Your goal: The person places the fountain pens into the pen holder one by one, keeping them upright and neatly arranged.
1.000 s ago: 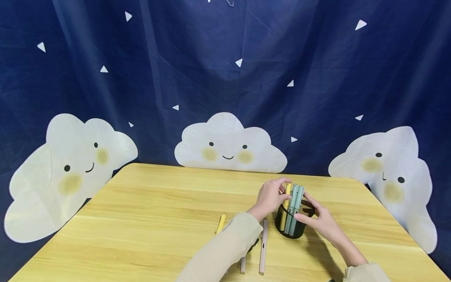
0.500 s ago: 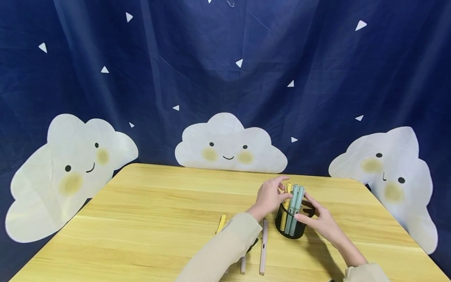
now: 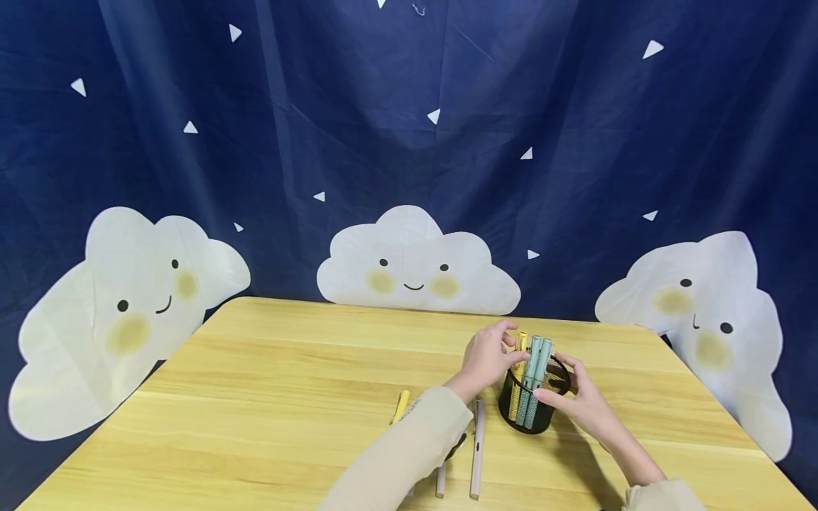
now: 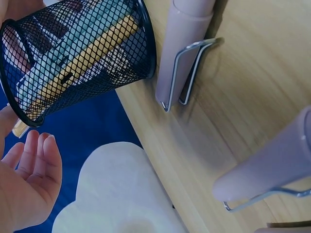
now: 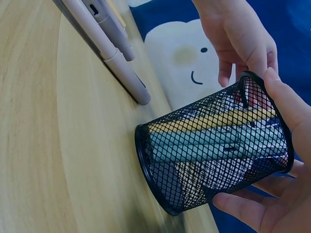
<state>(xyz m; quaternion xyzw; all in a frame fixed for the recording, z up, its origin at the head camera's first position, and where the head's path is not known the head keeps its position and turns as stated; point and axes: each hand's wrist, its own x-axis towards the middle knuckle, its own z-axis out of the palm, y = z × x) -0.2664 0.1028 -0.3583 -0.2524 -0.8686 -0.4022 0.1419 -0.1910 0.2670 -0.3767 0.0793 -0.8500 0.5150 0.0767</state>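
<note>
A black mesh pen holder [image 3: 540, 420] stands upright on the table at right of centre in the head view. It holds a yellow pen [image 3: 522, 342] and teal pens [image 3: 545, 351]. My left hand [image 3: 487, 355] is at the holder's left rim, its thumb and fingers spread loosely around the yellow pen's top. In the left wrist view that hand's fingers [image 4: 41, 158] hang slightly bent beside the rim. My right hand [image 3: 586, 406] holds the pen holder from the right, thumb in front and fingers behind. The right wrist view shows those fingers [image 5: 243, 208] against the mesh.
Light purple pens [image 3: 477, 454] with metal clips lie on the wooden table [image 3: 255, 411] left of the holder. Another yellow pen [image 3: 401, 406] lies partly under the left sleeve [image 3: 409, 447]. A dark blue curtain [image 3: 409, 163] with clouds hangs behind the table.
My left index finger has drawn back left from the yellow pen, and the hand has loosened. The right hand's fingers have shifted slightly at the rim. The pen holder has stayed in place.
</note>
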